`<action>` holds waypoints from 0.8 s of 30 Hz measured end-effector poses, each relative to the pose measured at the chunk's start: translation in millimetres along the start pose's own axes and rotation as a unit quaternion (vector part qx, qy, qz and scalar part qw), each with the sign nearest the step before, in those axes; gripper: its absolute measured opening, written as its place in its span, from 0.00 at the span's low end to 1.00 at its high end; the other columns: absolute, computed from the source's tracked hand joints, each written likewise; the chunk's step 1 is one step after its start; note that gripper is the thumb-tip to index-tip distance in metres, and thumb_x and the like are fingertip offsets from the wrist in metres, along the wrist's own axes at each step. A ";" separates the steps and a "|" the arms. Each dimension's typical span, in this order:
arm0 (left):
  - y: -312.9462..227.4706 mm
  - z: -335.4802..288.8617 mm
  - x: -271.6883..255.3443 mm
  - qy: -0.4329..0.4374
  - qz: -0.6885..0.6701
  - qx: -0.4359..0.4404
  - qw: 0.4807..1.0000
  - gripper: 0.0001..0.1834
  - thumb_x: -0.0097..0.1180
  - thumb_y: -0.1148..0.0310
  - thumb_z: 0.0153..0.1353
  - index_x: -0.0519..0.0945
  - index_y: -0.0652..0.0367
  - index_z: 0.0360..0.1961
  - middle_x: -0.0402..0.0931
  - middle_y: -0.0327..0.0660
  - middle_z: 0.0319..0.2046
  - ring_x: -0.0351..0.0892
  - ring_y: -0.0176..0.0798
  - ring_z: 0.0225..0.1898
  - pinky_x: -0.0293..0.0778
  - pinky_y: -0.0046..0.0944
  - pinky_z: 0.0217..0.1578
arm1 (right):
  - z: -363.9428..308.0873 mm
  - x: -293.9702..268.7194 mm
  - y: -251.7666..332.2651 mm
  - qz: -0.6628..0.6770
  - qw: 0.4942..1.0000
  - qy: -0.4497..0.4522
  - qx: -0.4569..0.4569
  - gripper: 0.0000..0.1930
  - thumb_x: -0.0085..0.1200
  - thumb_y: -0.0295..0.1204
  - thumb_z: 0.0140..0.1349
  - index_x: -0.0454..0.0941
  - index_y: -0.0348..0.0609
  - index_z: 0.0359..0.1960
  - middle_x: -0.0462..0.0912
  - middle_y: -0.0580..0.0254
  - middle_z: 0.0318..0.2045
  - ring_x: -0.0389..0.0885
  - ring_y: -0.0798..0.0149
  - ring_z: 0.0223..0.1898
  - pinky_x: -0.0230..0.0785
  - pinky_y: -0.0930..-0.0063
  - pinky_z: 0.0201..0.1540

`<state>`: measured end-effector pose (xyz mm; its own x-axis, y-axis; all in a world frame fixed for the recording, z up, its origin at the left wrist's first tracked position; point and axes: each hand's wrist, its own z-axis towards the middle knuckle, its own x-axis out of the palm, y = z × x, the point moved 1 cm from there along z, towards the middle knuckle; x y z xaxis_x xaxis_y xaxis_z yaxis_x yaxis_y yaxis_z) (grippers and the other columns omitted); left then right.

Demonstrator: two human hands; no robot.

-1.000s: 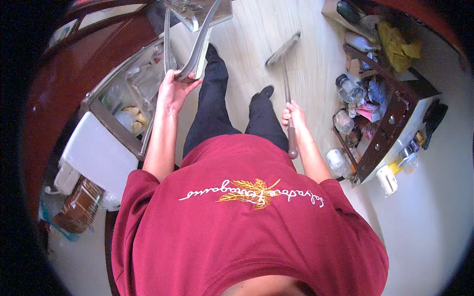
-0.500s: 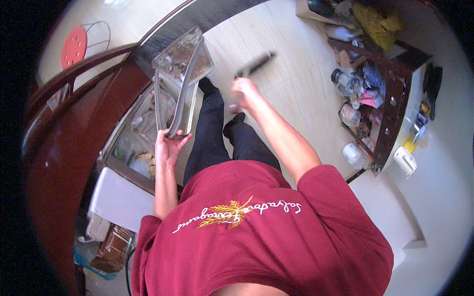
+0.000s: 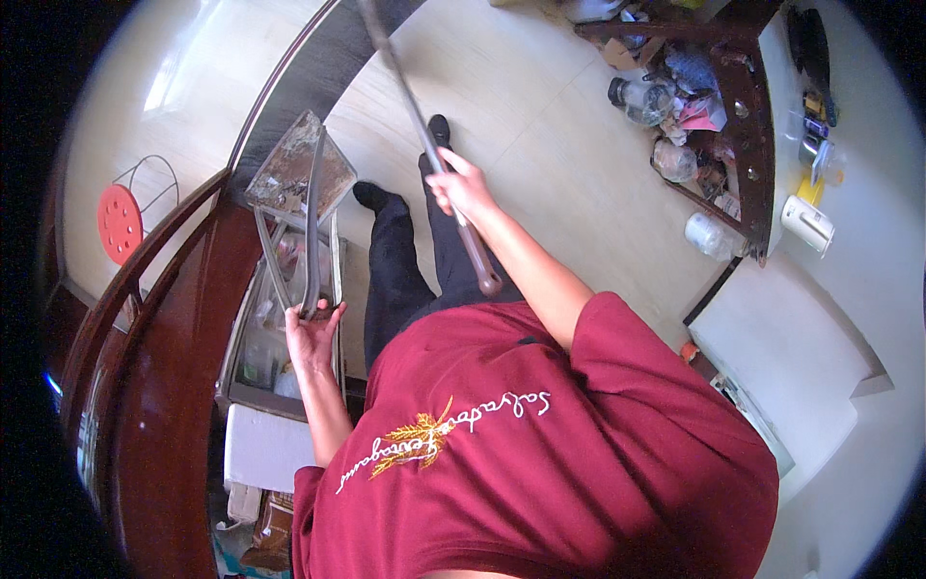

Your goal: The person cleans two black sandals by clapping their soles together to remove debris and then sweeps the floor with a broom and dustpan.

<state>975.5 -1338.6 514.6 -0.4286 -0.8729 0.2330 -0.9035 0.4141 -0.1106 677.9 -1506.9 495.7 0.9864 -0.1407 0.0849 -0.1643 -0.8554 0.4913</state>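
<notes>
My left hand (image 3: 311, 343) is closed around the top of a long-handled dustpan (image 3: 285, 179), whose two grey bars run away from my fingers to a squarish pan. Brown dirt or stains cover the pan's surface. My right hand (image 3: 463, 191) grips a long brown pole (image 3: 410, 95), like a broom handle, partway along its length. The pole's rounded lower end, with a small hole, comes close to my shirt. Its far end passes out of the top of the head view, so what it carries there is hidden.
A dark wooden rail (image 3: 178, 241) runs along my left, with a red round stool (image 3: 120, 224) beyond it. Beneath the dustpan stands a glass-sided case (image 3: 253, 338) of bags. A wooden shelf (image 3: 757, 145) at the right holds clutter, including clear jars. Pale tiles (image 3: 550, 193) cover the floor.
The pole in my right hand has swung from slanting up-right to slanting up-left, and shows much longer. My left hand still holds the dustpan. The whole view has shifted.
</notes>
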 end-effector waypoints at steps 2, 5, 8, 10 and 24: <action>-2.0 1.8 11.4 0.009 -0.004 0.008 1.000 0.10 0.45 0.64 0.55 0.72 0.58 0.25 0.75 0.46 0.25 0.75 0.44 0.31 0.66 0.63 0.44 | -16.9 -37.6 6.5 -0.013 0.998 -0.064 0.020 0.33 0.48 0.20 0.48 0.52 0.41 0.59 0.65 0.68 0.13 0.61 0.76 0.10 0.53 0.81 0.10; -4.8 6.4 34.2 0.017 -0.023 0.014 0.999 0.09 0.46 0.64 0.53 0.72 0.58 0.26 0.75 0.47 0.24 0.75 0.45 0.30 0.66 0.62 0.44 | -19.9 -108.7 14.2 -0.054 0.985 -0.160 0.047 0.35 0.49 0.22 0.47 0.50 0.40 0.59 0.66 0.70 0.13 0.63 0.76 0.11 0.56 0.80 0.12; -3.9 26.1 41.5 0.013 -0.020 0.020 1.000 0.13 0.48 0.60 0.53 0.73 0.59 0.29 0.75 0.50 0.27 0.65 0.74 0.41 0.73 0.55 0.37 | -2.1 -179.5 38.4 -0.021 0.973 -0.221 0.065 0.13 0.46 0.22 0.47 0.66 0.39 0.38 0.66 0.70 0.11 0.63 0.74 0.09 0.56 0.78 0.08; -2.8 18.2 78.7 -0.008 -0.025 0.025 0.999 0.10 0.46 0.62 0.53 0.72 0.58 0.27 0.75 0.49 0.26 0.73 0.57 0.34 0.70 0.59 0.40 | 20.5 -236.2 57.9 -0.022 0.978 -0.186 0.093 0.02 0.45 0.24 0.48 0.69 0.41 0.24 0.66 0.68 0.11 0.65 0.72 0.11 0.58 0.79 0.11; 12.1 17.2 156.0 -0.044 0.009 0.040 0.998 0.12 0.44 0.60 0.55 0.73 0.57 0.29 0.75 0.47 0.24 0.73 0.60 0.33 0.74 0.54 0.38 | 211.9 -236.1 148.1 -0.113 0.970 -0.202 0.070 0.06 0.50 0.30 0.43 0.66 0.46 0.16 0.67 0.68 0.13 0.64 0.68 0.13 0.56 0.75 0.13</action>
<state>897.7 -1474.2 533.0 -0.4400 -0.8862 0.1455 -0.8913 0.4112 -0.1910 421.5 -1706.0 364.6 0.9224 -0.1014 -0.3726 0.0305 -0.9428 0.3321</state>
